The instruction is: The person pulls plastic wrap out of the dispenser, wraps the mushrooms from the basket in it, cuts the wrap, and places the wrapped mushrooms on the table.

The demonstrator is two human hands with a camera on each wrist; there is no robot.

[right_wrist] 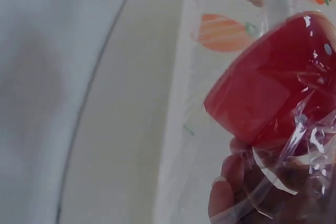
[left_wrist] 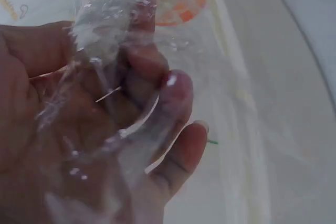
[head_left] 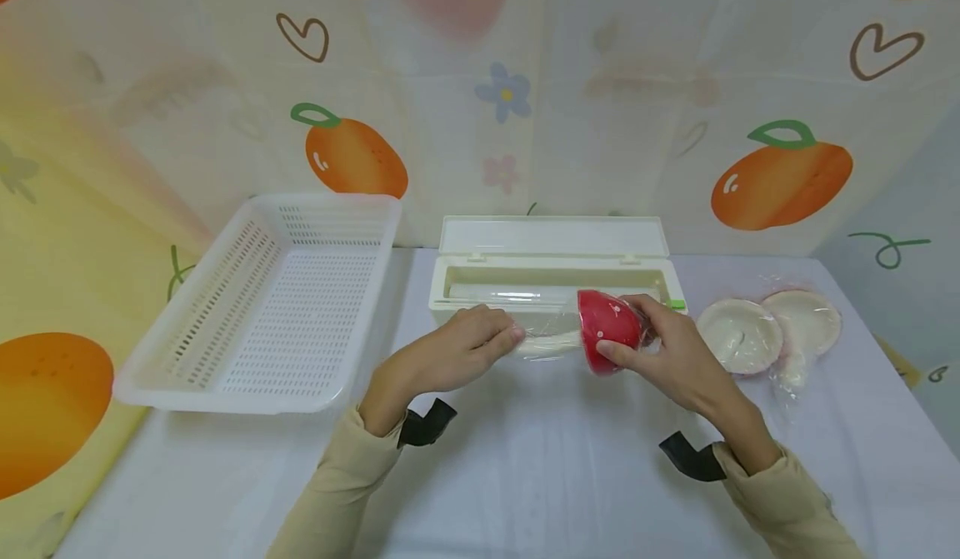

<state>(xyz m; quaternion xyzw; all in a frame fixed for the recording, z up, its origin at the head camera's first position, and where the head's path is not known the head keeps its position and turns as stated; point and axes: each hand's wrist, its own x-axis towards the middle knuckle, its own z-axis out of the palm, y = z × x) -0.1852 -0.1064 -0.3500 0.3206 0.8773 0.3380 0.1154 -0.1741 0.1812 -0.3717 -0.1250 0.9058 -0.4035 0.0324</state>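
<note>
A red, white-dotted, mushroom-shaped piece point(head_left: 600, 334) with a white stem point(head_left: 551, 344) is wrapped in clear plastic film. My right hand point(head_left: 667, 346) grips its rounded red end, thumb across the side. At the stem's far end my left hand point(head_left: 465, 346) pinches the film, fingers curled. The left wrist view shows the crinkled film point(left_wrist: 105, 30) lying over the palm and fingers. Fingers point(right_wrist: 226, 187) of the right hand rest under the red part in the right wrist view. Just behind the hands stands a white film dispenser box point(head_left: 442, 292), its lid raised.
A white perforated basket point(head_left: 135, 384) stands at the left of the white-covered table point(head_left: 525, 476). At the right lie two film-wrapped pale bowl-like pieces point(head_left: 738, 336), overlapping. A fruit-printed curtain point(head_left: 600, 151) hangs behind the table.
</note>
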